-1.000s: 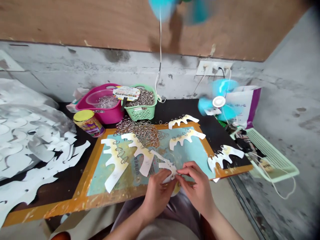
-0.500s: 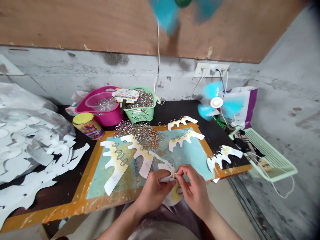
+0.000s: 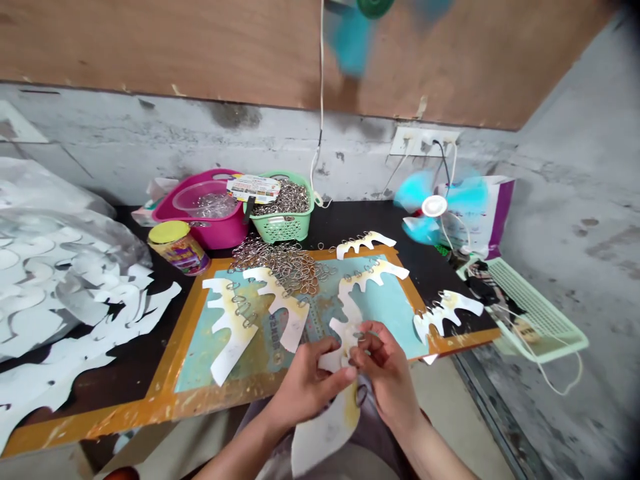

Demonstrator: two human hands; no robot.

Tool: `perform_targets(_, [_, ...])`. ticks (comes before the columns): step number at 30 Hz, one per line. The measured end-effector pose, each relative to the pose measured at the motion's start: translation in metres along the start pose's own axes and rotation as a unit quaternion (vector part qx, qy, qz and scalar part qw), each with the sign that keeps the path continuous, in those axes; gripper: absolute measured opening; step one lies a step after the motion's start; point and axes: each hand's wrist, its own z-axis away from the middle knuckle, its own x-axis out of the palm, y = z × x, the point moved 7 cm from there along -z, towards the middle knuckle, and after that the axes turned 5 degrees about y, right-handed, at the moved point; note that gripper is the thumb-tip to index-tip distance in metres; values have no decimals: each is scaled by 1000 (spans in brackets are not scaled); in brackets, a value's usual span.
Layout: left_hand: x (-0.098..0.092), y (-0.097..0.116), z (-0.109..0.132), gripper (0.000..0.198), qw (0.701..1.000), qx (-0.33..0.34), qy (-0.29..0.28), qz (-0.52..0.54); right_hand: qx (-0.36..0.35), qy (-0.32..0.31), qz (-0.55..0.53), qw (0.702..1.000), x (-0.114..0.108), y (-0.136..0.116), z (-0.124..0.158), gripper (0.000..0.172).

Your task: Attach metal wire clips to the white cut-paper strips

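Pinching a white paper cutout (image 3: 324, 433) between nearly closed left hand (image 3: 306, 383) and right hand (image 3: 387, 373), any ring there hidden, while other cutouts (image 3: 231, 331) already seem ringed and a heap of metal rings (image 3: 280, 265) remains.

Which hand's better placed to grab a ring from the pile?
Left, probably: the left hand is nearer the pile of metal rings than the right hand, though both hands hold the white paper cutout.
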Motion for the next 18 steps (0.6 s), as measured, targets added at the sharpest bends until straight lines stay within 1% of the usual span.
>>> perform_targets(2, [2, 5, -4, 46, 998, 31, -14, -59, -13, 2, -3, 1000, 1, -1, 2, 37])
perform_targets(3, [4, 5, -6, 48, 997, 39, -25, -62, -13, 4, -11, 1000, 2, -1, 3, 38])
perform_targets(5, [7, 2, -8, 48, 998, 39, -50, -26, 5, 6, -45, 999, 3, 0, 3, 40])
perform_targets(8, [12, -9, -7, 47, 996, 17, -82, 41, 59, 2, -101, 993, 4, 6, 1, 45])
perform_targets(10, [14, -16, -6, 48, 993, 4, -93, 70, 94, -8, -115, 989, 4, 10, -2, 49])
perform_targets(12, [14, -21, -6, 49, 992, -5, -92, 81, 109, -21, -118, 987, -1, 12, -6, 50])
perform_targets(15, [10, -20, -9, 51, 995, 0, -71, 67, 128, -68, -112, 983, -8, 12, -11, 40])
perform_targets(18, [9, -15, -12, 51, 996, 12, -69, 56, 163, -134, -47, 976, -8, 16, -9, 43])
